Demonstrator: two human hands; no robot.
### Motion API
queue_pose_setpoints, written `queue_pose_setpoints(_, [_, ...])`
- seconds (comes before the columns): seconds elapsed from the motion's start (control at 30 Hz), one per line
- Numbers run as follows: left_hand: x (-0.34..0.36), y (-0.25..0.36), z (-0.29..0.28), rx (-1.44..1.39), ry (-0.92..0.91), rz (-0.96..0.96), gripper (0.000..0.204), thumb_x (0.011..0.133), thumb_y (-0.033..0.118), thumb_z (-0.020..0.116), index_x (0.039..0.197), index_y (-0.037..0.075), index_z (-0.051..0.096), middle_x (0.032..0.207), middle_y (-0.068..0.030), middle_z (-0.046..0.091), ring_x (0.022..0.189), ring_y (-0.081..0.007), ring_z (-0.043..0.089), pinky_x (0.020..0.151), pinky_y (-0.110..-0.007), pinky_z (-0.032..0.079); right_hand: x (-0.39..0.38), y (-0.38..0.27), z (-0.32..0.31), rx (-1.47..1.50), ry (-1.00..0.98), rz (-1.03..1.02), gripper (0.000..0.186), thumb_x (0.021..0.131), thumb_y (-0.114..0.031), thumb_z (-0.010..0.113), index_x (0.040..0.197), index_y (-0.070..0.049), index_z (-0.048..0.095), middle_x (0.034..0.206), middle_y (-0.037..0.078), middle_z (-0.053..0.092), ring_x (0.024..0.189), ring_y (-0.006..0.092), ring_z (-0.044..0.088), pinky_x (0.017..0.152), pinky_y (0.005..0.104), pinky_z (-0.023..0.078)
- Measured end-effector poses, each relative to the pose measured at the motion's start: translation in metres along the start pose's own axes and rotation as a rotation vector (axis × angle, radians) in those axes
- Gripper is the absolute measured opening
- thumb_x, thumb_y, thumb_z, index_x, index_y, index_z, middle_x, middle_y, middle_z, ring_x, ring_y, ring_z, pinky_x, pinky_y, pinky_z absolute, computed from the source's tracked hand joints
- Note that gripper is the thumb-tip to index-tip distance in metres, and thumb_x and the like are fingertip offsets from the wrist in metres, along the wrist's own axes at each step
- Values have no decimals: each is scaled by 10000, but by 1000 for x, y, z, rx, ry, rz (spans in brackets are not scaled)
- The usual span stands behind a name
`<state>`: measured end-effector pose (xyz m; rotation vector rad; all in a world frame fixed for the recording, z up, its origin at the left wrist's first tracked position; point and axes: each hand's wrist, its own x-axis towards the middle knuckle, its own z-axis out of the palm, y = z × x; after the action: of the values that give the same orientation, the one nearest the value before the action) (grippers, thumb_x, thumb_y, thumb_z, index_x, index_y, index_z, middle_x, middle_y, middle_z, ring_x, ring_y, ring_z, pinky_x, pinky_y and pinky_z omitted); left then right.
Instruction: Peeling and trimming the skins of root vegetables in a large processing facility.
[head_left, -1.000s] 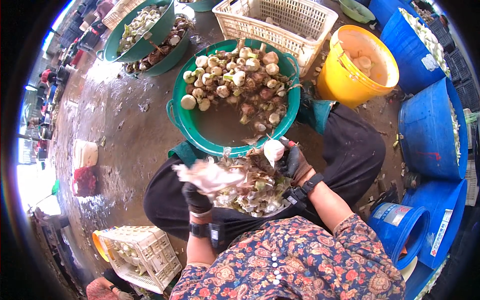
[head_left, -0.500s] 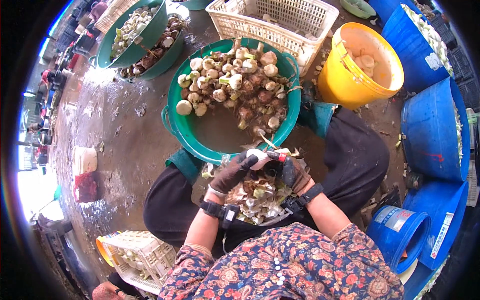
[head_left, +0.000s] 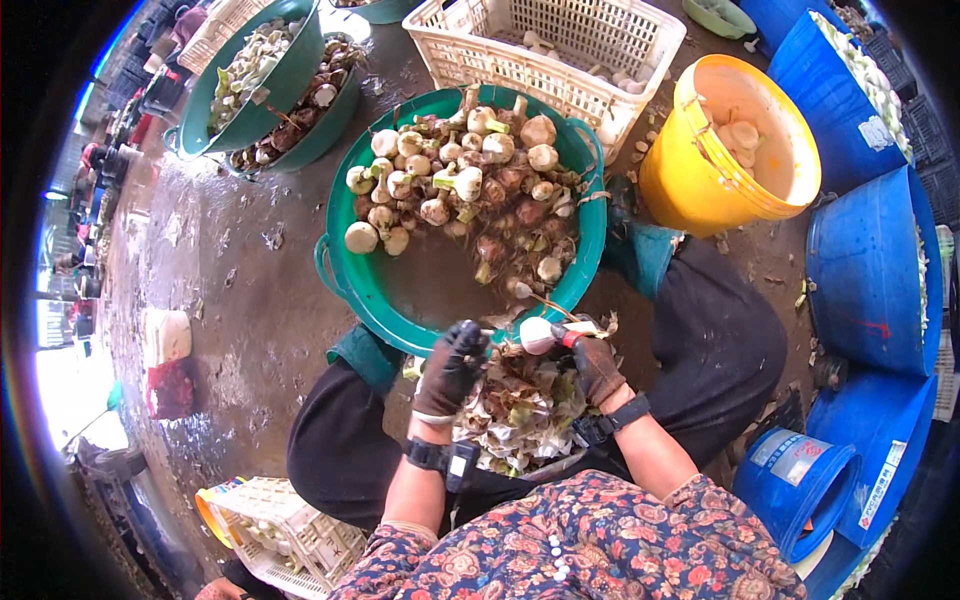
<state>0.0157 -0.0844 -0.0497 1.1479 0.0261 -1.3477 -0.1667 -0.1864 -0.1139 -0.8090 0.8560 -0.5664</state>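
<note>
The gloved right hand [head_left: 595,365] gripped a pale bulb [head_left: 537,335] over the lap's peel heap [head_left: 515,410], at six o'clock of the green basin [head_left: 350,285], while the gloved left hand [head_left: 450,368], fingers curled, steadied it so trimmings dropped there.

Containers counted
Three green basins [head_left: 352,290], one yellow bucket [head_left: 690,190], one white crate [head_left: 455,45] beyond the fingertips.

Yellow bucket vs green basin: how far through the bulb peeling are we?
Early. Done: a few white peeled bulbs sit in the yellow bucket, and a peel heap fills the lap. In hand: right hand grips one white bulb, left hand beside it. Left: the green basin holds many unpeeled bulbs.
</note>
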Motion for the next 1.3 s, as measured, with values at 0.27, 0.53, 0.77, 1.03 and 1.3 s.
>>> queue_pose_setpoints(0.27, [146, 1, -53, 1185, 249, 228, 542, 732, 403, 692, 1014, -49, 590, 887, -154, 647, 828, -290, 619, 720, -348, 486, 35, -176, 48, 687, -258, -90, 408, 909, -397, 444, 1068, -46, 577, 897, 112, 659, 797, 252, 645, 748, 401, 518])
queue_pose_setpoints(0.53, [107, 30, 8, 1028, 170, 107, 470, 716, 330, 699, 963, -62, 619, 860, -142, 656, 779, -142, 610, 692, -273, 479, 28, -45, 14, -145, 60, 190, 246, 894, -314, 533, 899, -80, 610, 789, 19, 613, 672, 95, 565, 585, 277, 487])
queue_pose_setpoints(0.77, [3, 11, 4, 826, -362, 335, 614, 679, 263, 776, 1180, 39, 498, 1079, -78, 584, 946, -160, 567, 853, -303, 457, -5, -38, 74, 315, -277, 462, 428, 884, -442, 482, 1102, -82, 560, 925, 34, 632, 722, 166, 615, 627, 314, 518])
queue_pose_setpoints(1.03, [-47, 11, 14, 1162, -140, 482, 502, 611, 271, 797, 1005, 48, 582, 973, -109, 605, 892, -244, 592, 781, -340, 465, -42, -43, 75, -899, -94, -344, 303, 819, -332, 597, 879, -35, 597, 837, 140, 620, 776, 292, 612, 667, 395, 465])
queue_pose_setpoints(1.3, [-64, 3, 5, 1335, -103, 705, 542, 537, 342, 804, 958, 58, 614, 922, -138, 592, 873, -317, 568, 780, -376, 455, -55, -40, 73, -1209, -153, -444, 256, 810, -259, 550, 739, -16, 588, 747, 216, 580, 731, 393, 568, 634, 466, 439])
